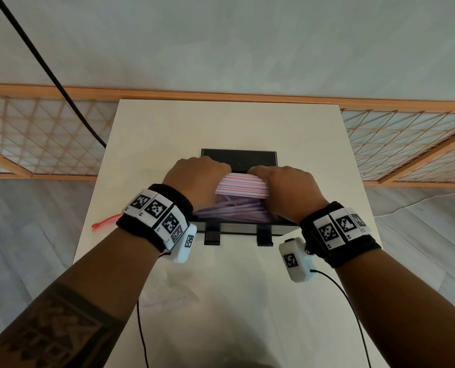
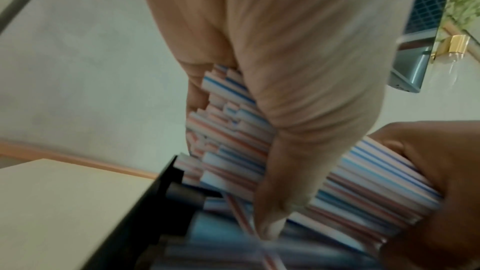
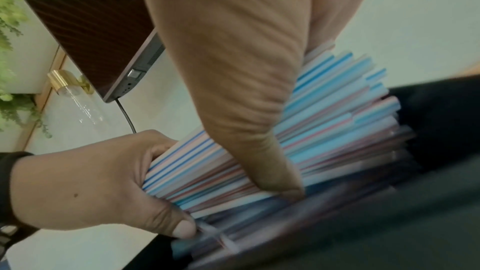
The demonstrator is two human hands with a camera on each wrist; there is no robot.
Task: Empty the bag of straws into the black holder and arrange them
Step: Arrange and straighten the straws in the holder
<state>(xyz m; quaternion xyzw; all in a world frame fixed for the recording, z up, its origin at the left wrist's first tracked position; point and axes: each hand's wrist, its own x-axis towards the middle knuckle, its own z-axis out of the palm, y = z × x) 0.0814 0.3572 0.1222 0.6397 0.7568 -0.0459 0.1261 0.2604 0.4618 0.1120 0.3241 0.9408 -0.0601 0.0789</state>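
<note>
Both hands are in the thick of it: the left hand (image 1: 194, 179) and the right hand (image 1: 284, 187) each clamp one end of a bundle of striped straws (image 1: 243, 185), fingers curled round it, holding it level just above the open black holder (image 1: 252, 158). The holder sits near the middle of the counter (image 1: 168, 288), a little toward the far edge. Below the bundle, more straws already lie in the holder, some crossed and askew. The wrist views show the bundle ends uneven, a few poking past the rest, with both pictures blurred.

So the emptying looks done, or close to it, and this reads as the arranging step. The next move probably calls for lowering the bundle flat into the holder, lengthwise, and letting go with both hands at once so nothing fans out; the crossed ones underneath may need straightening first, or the bundle will ride high.

On the near half of the counter lies something thin and clear, likely the empty bag (image 1: 168, 285), though it is hard to make out. A red tie (image 1: 105, 223) sits at the counter's left edge. Beyond the far edge stands a wooden lattice screen (image 1: 43, 139) against a pale wall, and a black cable (image 1: 48, 73) runs down past the far left corner.
</note>
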